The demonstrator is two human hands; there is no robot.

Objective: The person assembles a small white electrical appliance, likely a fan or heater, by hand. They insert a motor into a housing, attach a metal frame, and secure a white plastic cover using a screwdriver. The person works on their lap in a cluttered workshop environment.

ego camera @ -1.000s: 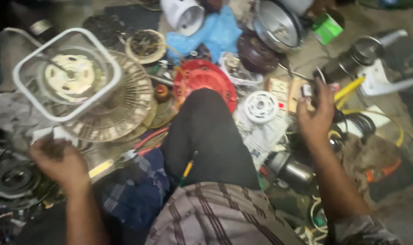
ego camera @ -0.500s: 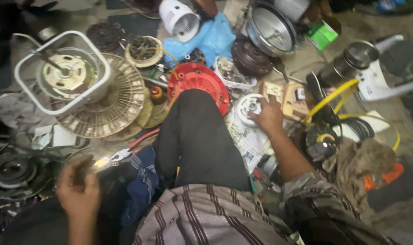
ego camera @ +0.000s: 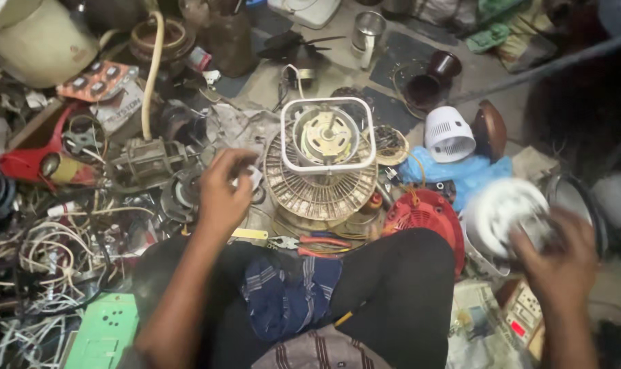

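White round plastic part [ego camera: 512,213]: disc-shaped, ribbed face, blurred; sits at lower right above the floor clutter, beside the red vented cover [ego camera: 423,220]. Right hand [ego camera: 559,256] grasps its lower edge, fingers curled on it. Left hand [ego camera: 223,193] is well apart, fingers bent loosely over something small; whether it grips cannot be told. It hovers just left of the fan motor in its white square frame [ego camera: 328,134].

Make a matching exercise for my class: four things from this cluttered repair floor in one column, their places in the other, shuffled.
Things:
1. white round part
2. red-handled pliers
3. red round cover
4. green board

Places:
A. bottom left, by the wires
B. in the right hand
C. beside the right knee
D. in front of the lap, below the fan grille

Pairs: 1-B, 2-D, 3-C, 4-A
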